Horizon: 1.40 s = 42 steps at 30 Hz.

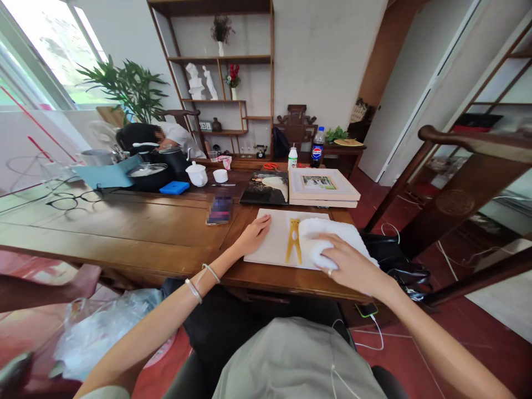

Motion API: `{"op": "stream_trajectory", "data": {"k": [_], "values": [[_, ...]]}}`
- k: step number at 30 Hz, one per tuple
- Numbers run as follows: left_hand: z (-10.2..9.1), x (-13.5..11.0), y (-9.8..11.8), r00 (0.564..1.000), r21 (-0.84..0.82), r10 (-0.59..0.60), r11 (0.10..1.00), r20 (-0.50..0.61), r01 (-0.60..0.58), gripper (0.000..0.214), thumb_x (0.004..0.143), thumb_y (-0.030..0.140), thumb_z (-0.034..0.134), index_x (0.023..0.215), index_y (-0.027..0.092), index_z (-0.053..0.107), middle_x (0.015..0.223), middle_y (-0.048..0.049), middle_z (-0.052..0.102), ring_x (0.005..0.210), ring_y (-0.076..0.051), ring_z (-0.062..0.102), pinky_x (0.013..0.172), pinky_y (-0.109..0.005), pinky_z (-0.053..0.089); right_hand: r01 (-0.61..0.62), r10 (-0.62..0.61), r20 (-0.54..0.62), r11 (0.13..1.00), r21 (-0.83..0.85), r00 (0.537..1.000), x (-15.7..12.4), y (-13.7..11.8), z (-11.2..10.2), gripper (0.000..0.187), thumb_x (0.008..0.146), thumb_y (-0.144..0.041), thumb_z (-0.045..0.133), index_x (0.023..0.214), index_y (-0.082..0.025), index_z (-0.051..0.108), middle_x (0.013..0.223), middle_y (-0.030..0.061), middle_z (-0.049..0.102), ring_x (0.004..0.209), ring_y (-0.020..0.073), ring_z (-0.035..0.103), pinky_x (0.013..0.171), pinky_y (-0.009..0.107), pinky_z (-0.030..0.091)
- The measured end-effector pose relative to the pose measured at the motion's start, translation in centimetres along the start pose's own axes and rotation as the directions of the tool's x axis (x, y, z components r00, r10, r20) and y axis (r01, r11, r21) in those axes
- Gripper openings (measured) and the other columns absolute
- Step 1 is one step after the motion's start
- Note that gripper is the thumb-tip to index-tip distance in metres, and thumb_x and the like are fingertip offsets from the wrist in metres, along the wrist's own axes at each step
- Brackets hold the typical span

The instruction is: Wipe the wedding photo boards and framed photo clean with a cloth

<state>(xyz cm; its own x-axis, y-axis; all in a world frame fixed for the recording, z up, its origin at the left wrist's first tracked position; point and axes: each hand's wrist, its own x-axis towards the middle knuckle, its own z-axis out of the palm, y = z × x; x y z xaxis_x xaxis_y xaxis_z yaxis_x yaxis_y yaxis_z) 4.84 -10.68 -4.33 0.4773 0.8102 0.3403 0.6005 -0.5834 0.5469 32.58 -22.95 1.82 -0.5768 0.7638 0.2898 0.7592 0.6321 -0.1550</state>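
Note:
A flat white board (pixel 272 244) lies at the table's front edge. On it rests a yellow cat-shaped piece (pixel 294 238) with two long legs spread apart and a small white spot between them. My left hand (pixel 254 235) lies on the board's left edge, fingers stretched out, holding nothing. To the right of the yellow piece, a white fluffy cloth (pixel 347 230) covers part of the board. My right hand (pixel 343 257) has its fingers closed around a bunched part of this cloth; the fingertips are partly hidden by it.
Behind the board lie a dark picture book (pixel 266 187) and a thick white box (pixel 324 188). A phone (pixel 219 209), a blue box (pixel 174 188), a white teapot (pixel 197 174) and a cola bottle (pixel 318 148) are farther off. Another person (pixel 178 136) bends over at the far left.

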Motion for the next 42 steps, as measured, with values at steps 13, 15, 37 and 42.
{"op": "stream_trajectory", "data": {"k": [13, 15, 37, 42], "values": [[-0.1, -0.1, 0.2, 1.0, -0.012, -0.019, 1.0, -0.003, 0.019, 0.049, 0.093, 0.035, 0.031, 0.129, 0.009, 0.053, 0.142, -0.0111, 0.044, 0.135, -0.02, 0.036, 0.114, -0.035, 0.024, -0.008, 0.013, 0.029, 0.988, -0.157, 1.0, 3.6, 3.7, 1.6, 0.024, 0.075, -0.005, 0.05, 0.092, -0.014, 0.066, 0.132, 0.0176, 0.052, 0.131, 0.0338, 0.038, 0.103, 0.056, 0.034], [-0.1, -0.1, 0.2, 1.0, -0.007, -0.006, 1.0, 0.001, 0.006, 0.05, 0.093, 0.035, 0.031, 0.129, 0.008, 0.052, 0.142, -0.0122, 0.044, 0.135, -0.021, 0.035, 0.114, -0.036, 0.025, -0.011, 0.02, 0.069, 0.992, -0.124, 0.997, 1.6, 1.1, 0.9, 0.028, 0.071, -0.002, 0.05, 0.09, -0.015, 0.067, 0.138, 0.0152, 0.047, 0.132, 0.0338, 0.036, 0.104, 0.056, 0.032], [0.0, -0.1, -0.2, 1.0, -0.016, 0.007, 1.0, -0.021, -0.007, 0.048, 0.093, 0.035, 0.032, 0.129, 0.011, 0.053, 0.141, -0.0105, 0.044, 0.134, -0.021, 0.037, 0.114, -0.038, 0.026, -0.108, 0.12, 0.074, 0.984, -0.143, 0.99, 3.7, -1.2, 2.3, 0.036, 0.072, -0.007, 0.05, 0.103, -0.015, 0.068, 0.143, 0.0133, 0.042, 0.136, 0.0324, 0.027, 0.109, 0.054, 0.02], [0.2, 0.0, -0.4, 1.0, -0.005, 0.009, 1.0, -0.016, -0.009, 0.05, 0.093, 0.036, 0.031, 0.129, 0.009, 0.053, 0.141, -0.0124, 0.045, 0.134, -0.021, 0.037, 0.114, -0.037, 0.026, -0.016, 0.033, 0.191, 0.996, -0.089, 0.981, 0.0, -6.1, 1.5, 0.033, 0.069, -0.01, 0.053, 0.097, -0.013, 0.07, 0.147, 0.0172, 0.033, 0.139, 0.0358, 0.017, 0.11, 0.056, 0.014]]}}
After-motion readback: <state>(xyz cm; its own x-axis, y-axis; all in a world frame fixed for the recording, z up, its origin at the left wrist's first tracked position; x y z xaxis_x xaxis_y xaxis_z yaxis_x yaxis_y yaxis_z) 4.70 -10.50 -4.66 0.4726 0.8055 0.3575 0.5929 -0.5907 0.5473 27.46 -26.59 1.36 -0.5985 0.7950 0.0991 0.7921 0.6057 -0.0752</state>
